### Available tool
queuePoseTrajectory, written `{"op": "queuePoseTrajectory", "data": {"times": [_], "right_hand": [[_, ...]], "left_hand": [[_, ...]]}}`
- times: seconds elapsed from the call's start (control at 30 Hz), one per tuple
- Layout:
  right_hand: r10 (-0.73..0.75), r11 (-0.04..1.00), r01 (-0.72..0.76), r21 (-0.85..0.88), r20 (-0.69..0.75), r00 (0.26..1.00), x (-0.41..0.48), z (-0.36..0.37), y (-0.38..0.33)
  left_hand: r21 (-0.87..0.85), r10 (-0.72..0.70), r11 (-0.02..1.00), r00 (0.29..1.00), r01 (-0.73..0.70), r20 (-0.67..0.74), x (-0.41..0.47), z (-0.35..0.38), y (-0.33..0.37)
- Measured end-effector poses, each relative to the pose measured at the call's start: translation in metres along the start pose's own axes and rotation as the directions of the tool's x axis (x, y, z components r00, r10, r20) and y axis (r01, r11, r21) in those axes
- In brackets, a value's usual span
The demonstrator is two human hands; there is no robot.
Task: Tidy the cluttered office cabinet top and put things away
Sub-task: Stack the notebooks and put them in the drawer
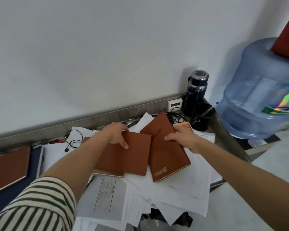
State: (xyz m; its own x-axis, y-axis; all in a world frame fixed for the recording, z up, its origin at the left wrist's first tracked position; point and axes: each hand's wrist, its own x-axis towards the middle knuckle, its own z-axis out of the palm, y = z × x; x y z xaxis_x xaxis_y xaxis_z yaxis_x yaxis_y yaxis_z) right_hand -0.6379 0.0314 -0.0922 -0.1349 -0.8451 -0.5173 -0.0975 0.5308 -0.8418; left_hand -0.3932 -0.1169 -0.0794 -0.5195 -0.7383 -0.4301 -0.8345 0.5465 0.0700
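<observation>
Striped sleeve [32,205] lower left. Left hand [116,135] pinching centre notebook [128,159] by its far edge; right hand [185,139] gripping logo notebook [168,161], mid-frame. Risk: loose papers [188,180] beneath dragged over the edge on lifting.

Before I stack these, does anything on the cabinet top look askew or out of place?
Yes. The loose papers lie fanned at odd angles; the logo notebook the right hand holds sits skewed against the plain notebook the left hand grips.
</observation>
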Motion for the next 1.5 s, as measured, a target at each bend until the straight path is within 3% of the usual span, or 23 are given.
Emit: {"op": "queuePoseTrajectory", "data": {"times": [0.17, 0.27, 0.3, 0.37, 0.47, 0.53, 0.63, 0.8, 0.9, 1.03, 1.17, 1.3, 1.4, 1.5], "right_hand": [[-0.134, 0.971, 0.141, -0.194, 0.048, 0.99, -0.016, -0.016, -0.056], [-0.27, 0.931, 0.27, -0.247, 0.033, 0.962, -0.029, -0.009, -0.093], [-0.306, 0.918, 0.301, -0.257, 0.022, 0.952, -0.033, -0.005, -0.103], [-0.357, 0.914, 0.347, -0.213, -0.011, 0.934, -0.039, 0.008, -0.123], [-0.363, 0.932, 0.36, -0.049, -0.054, 0.93, -0.039, 0.032, -0.143], [-0.312, 0.947, 0.314, 0.071, -0.04, 0.949, -0.034, 0.058, -0.146], [-0.167, 0.965, 0.156, 0.211, 0.038, 0.985, -0.019, 0.11, -0.128], [0.02, 0.982, -0.028, 0.186, 0.045, 0.999, 0.005, 0.184, -0.062], [-0.046, 0.995, 0.044, -0.088, -0.029, 0.998, 0.014, 0.209, -0.029], [-0.18, 0.908, 0.147, -0.392, -0.047, 0.983, 0.016, 0.224, -0.029], [-0.186, 0.874, 0.179, -0.452, 0.03, 0.982, 0.018, 0.24, -0.026], [-0.183, 0.888, 0.189, -0.419, 0.056, 0.982, 0.025, 0.231, -0.025], [-0.297, 0.74, 0.196, -0.644, -0.05, 0.954, 0.039, 0.207, -0.035], [-0.207, 0.616, 0.146, -0.774, 0.02, 0.978, 0.051, 0.185, -0.047]], "left_hand": [[-0.227, 0.055, 0.972, 0.996, -0.069, -0.07, -0.027, -0.019, -0.026], [-0.415, -0.028, 0.91, 0.994, -0.019, -0.108, -0.06, -0.03, -0.053], [-0.546, -0.078, 0.838, 0.992, 0.013, -0.095, -0.068, -0.028, -0.062], [-0.804, -0.206, 0.589, 0.978, 0.087, -0.045, -0.088, -0.018, -0.082], [-0.97, -0.381, 0.196, 0.923, 0.144, 0.06, -0.117, 0.011, -0.102], [-0.987, -0.416, -0.032, 0.896, 0.154, 0.154, -0.136, 0.033, -0.106], [-0.946, -0.436, -0.274, 0.855, 0.171, 0.281, -0.158, 0.065, -0.101], [-0.798, -0.397, -0.594, 0.827, 0.1, 0.399, -0.173, 0.104, -0.089], [-0.762, -0.381, -0.646, 0.844, 0.049, 0.377, -0.175, 0.109, -0.089], [-0.75, -0.35, -0.66, 0.863, 0.048, 0.364, -0.17, 0.116, -0.092], [-0.739, -0.337, -0.669, 0.855, 0.078, 0.395, -0.168, 0.12, -0.098], [-0.802, -0.348, -0.589, 0.863, 0.102, 0.366, -0.17, 0.119, -0.096], [-0.805, -0.355, -0.587, 0.867, 0.083, 0.349, -0.174, 0.12, -0.098], [-0.78, -0.355, -0.619, 0.852, 0.093, 0.384, -0.188, 0.122, -0.108]]}}
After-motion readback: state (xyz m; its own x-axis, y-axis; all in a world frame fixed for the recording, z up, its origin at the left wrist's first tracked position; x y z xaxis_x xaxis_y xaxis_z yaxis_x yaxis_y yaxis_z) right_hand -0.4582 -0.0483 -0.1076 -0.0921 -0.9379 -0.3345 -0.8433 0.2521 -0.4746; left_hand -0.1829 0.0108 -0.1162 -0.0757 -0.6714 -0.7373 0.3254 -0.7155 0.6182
